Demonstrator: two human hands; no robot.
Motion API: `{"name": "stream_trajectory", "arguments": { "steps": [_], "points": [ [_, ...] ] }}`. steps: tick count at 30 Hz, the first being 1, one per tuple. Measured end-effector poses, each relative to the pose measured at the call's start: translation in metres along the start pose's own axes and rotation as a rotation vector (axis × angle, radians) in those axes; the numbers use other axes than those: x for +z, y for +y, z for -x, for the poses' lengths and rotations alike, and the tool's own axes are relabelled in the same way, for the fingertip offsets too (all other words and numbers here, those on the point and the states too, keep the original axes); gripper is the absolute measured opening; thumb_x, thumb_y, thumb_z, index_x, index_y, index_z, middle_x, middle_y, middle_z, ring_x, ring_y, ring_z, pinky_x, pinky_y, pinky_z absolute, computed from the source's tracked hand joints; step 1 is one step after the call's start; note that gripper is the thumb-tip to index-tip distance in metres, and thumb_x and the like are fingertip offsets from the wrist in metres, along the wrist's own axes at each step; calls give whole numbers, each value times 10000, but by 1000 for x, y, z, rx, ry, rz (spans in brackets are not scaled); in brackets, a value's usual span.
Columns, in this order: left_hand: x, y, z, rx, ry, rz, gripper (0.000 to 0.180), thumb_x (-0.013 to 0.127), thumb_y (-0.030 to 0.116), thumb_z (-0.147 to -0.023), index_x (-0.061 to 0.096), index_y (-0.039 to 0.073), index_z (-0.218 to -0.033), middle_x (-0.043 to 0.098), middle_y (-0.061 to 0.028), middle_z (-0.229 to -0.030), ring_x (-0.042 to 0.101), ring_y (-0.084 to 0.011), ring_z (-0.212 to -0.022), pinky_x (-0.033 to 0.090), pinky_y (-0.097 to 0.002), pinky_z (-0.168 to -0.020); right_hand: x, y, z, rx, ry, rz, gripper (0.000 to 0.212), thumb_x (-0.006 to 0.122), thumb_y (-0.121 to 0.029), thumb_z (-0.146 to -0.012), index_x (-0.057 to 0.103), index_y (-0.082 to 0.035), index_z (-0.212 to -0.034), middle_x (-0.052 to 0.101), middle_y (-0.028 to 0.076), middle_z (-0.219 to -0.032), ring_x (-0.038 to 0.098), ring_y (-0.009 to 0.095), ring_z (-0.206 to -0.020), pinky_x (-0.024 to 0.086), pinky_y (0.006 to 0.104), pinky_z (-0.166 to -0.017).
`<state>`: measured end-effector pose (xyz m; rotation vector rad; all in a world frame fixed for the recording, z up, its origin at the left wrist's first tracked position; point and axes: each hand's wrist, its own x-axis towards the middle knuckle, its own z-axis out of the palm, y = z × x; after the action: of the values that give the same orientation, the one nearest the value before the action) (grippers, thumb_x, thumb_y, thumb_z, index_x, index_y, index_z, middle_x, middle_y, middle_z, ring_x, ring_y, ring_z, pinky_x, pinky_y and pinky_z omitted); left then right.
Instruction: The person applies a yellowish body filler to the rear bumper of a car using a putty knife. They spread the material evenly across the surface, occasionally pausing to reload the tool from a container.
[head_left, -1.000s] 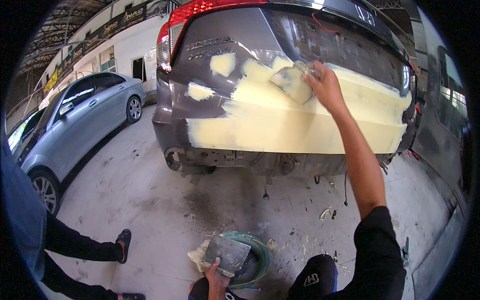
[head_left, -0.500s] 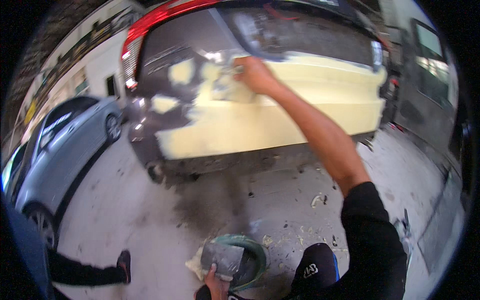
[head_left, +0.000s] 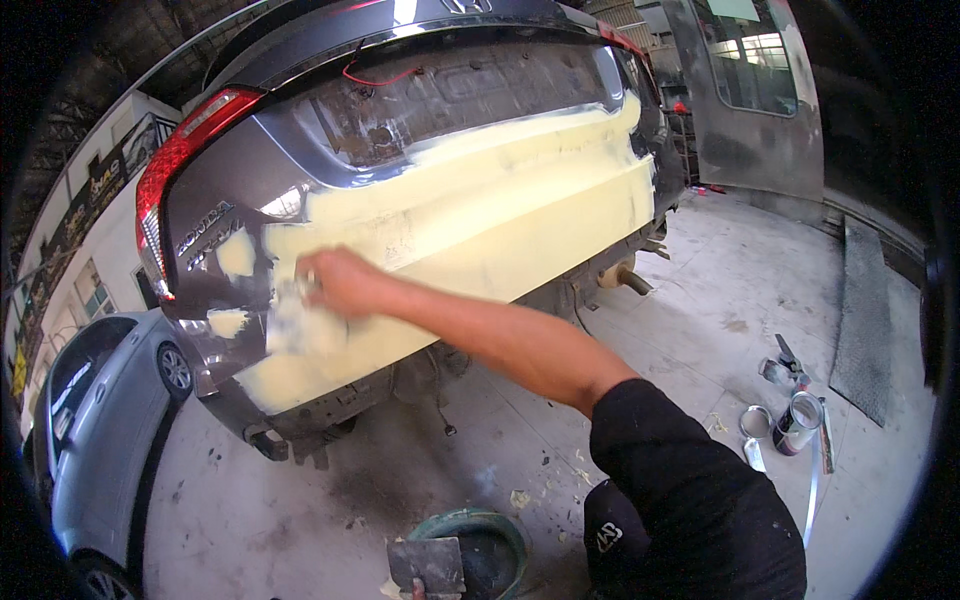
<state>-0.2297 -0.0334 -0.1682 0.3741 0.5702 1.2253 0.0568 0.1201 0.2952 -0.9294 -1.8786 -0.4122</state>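
Filler spreader (head_left: 300, 300), blurred, sits pressed against the car's rear panel (head_left: 480, 230) near its left edge, gripped in your closed right hand (head_left: 340, 283). Your left hand (head_left: 418, 592) holds a mixing board (head_left: 427, 565) at the frame's bottom.

A black short sleeve (head_left: 650, 440) and seemingly dark trousers, paint-flecked, are worn.

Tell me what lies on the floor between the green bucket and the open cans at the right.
In the head view, between the green bucket and the open cans are the person's dark-sleeved right arm and knee, plus pale filler scraps on the concrete.
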Motion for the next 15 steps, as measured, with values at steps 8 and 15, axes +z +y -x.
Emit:
{"name": "stream_trajectory", "arguments": {
  "steps": [8, 15],
  "points": [
    [13, 1, 16, -101, 161, -115, 464, 534, 249, -901, 417, 54, -1305, 560, -150, -1179, 546, -317, -1053, 452, -453, -907, 73, -96, 270, 90, -822, -562, 515, 544, -48, -789, 364, 60, -1259, 581, 276, -770, 592, 425, -675, 462, 462, -556],
    [107, 61, 62, -53, 192, -287, 544, 599, 192, -841, 399, 26, -1319, 533, -163, -1219, 550, -327, -1070, 457, -462, -909, 28, -111, 268, 330, -676, -664, 445, 538, -160, -901, 415, -61, -1317, 604, 219, -1038, 611, 398, -882, 471, 463, -763]
  ]
}}
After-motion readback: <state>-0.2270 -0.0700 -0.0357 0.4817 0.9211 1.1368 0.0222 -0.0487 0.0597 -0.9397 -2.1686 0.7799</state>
